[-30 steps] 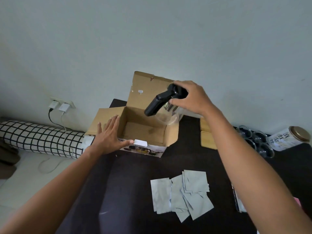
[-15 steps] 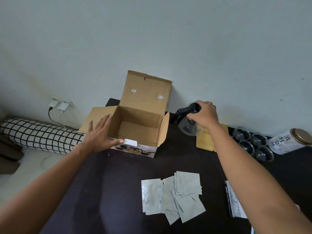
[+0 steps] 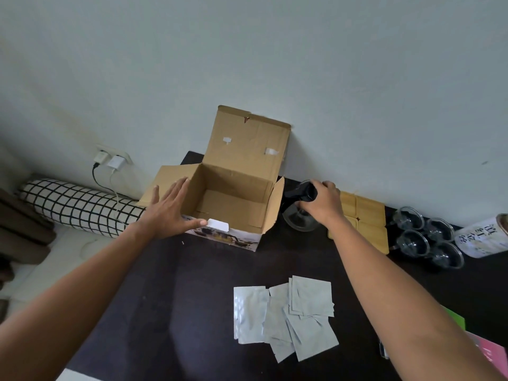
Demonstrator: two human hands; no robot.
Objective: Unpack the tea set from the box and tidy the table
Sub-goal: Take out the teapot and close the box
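Observation:
An open cardboard box stands at the back of the dark table, its inside bare. My left hand lies flat against the box's left front corner, fingers straight. Just right of the box, a glass teapot with a black handle rests low on the table. My right hand grips it from above at the handle and lid. Bamboo coasters lie right of the teapot. Several glass cups stand further right.
Several silver foil sachets lie scattered on the table's front middle. A white tea tin lies on its side at the far right. Pink and green packets sit at the right edge. A checked bolster lies left of the table.
My right hand has carried the teapot from above the box to the right and down to the table beside the coasters. My left hand has stayed on the box.

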